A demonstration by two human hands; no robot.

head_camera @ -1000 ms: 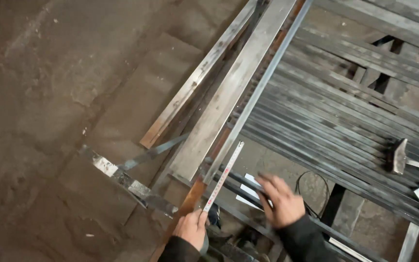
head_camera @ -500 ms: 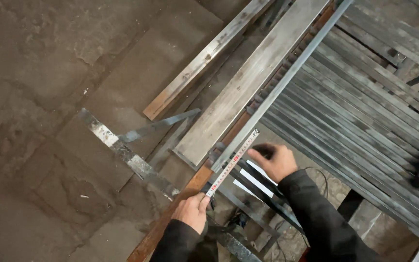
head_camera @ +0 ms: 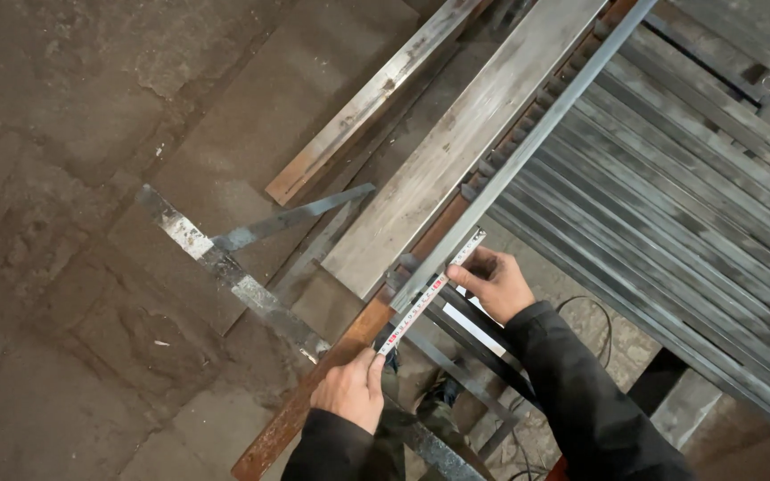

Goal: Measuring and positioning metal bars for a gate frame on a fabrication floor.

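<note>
A white folding ruler (head_camera: 430, 291) lies along the near end of a long grey steel bar (head_camera: 528, 147). My left hand (head_camera: 349, 390) pinches the ruler's lower end, next to a rusty brown beam (head_camera: 314, 392). My right hand (head_camera: 494, 281) presses its fingertips on the ruler's upper part, against the steel bar. Both sleeves are dark.
A wide flat steel plate (head_camera: 465, 134) runs beside the bar. A rack of many parallel steel strips (head_camera: 670, 196) fills the right side. Flat steel offcuts (head_camera: 225, 267) and an angle piece (head_camera: 363, 102) lie on the concrete floor (head_camera: 64, 178). A cable (head_camera: 581, 307) loops below my right hand.
My right hand has come up from the lower bars onto the ruler's upper part. The ruler now lies along the steel bar, and the view has shifted closer.
</note>
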